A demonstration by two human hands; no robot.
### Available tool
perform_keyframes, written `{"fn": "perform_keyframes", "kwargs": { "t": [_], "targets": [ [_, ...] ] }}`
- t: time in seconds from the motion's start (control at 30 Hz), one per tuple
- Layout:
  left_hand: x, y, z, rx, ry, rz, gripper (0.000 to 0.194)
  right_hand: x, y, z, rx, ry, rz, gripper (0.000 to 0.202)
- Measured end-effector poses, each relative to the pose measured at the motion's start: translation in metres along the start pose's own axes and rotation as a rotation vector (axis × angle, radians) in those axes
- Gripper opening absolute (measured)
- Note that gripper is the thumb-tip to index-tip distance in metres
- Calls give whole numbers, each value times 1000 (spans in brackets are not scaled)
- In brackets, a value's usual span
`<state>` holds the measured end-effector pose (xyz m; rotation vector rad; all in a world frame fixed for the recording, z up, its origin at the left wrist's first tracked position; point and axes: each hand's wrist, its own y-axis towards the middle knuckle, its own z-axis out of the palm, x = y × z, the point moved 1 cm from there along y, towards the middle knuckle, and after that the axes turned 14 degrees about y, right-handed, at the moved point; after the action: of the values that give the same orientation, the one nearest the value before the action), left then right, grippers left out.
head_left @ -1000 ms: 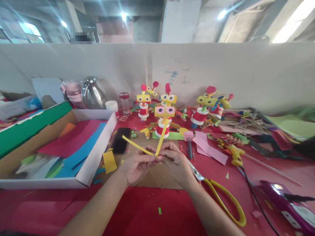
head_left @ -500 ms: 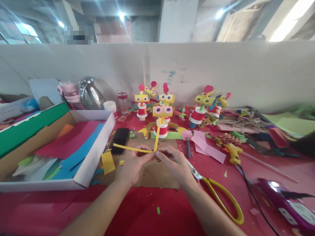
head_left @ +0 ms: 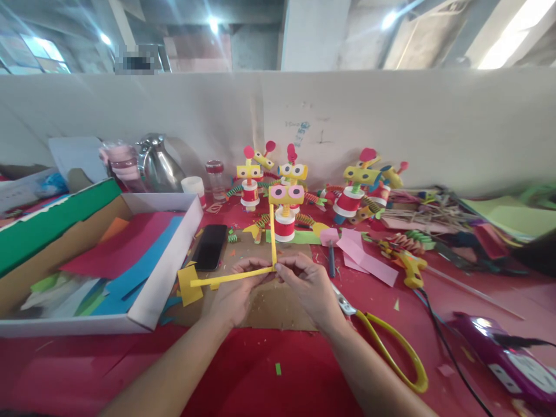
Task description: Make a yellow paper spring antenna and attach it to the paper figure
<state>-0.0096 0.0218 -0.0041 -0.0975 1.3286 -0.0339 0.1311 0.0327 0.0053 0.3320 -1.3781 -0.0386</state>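
While the left hand (head_left: 237, 294) and right hand (head_left: 306, 286) met, fingertips pinched closed around the corner of yellow paper strips (head_left: 230, 277) standing at right angles above the cardboard sheet (head_left: 282, 313), the step looked like folding; the next crease seemingly called for a firm, square corner. Beyond, blue handwriting (head_left: 301, 131) on the wall (head_left: 174, 104) was unreadable.

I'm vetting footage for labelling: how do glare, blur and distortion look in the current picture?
Head view: flare streaks around the ceiling lights, bright shine on the jug; head view: the sides look stretched, as around the power strip; head view: slight softness overall, the wall writing illegible, yet the yellow strips readable.
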Motion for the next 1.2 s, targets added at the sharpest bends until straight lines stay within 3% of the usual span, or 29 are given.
{"fn": "perform_keyframes", "kwargs": {
  "t": [0.33,0.83,1.0,1.2],
  "targets": [
    [7,1,-2,-40,7,18,20,1,-2,8,-62,-41,-87,11],
    [-2,-2,-1,-41,-13,-42,21,-2,-5,6,-56,-15,-101,13],
    [-1,0,-1,-54,-62,-18,19,-4,-6,10,-25,197,-17,16],
    [-2,-1,-1,14,-91,-18,18,-4,-5,9,-58,204,39,18]
  ]
}}
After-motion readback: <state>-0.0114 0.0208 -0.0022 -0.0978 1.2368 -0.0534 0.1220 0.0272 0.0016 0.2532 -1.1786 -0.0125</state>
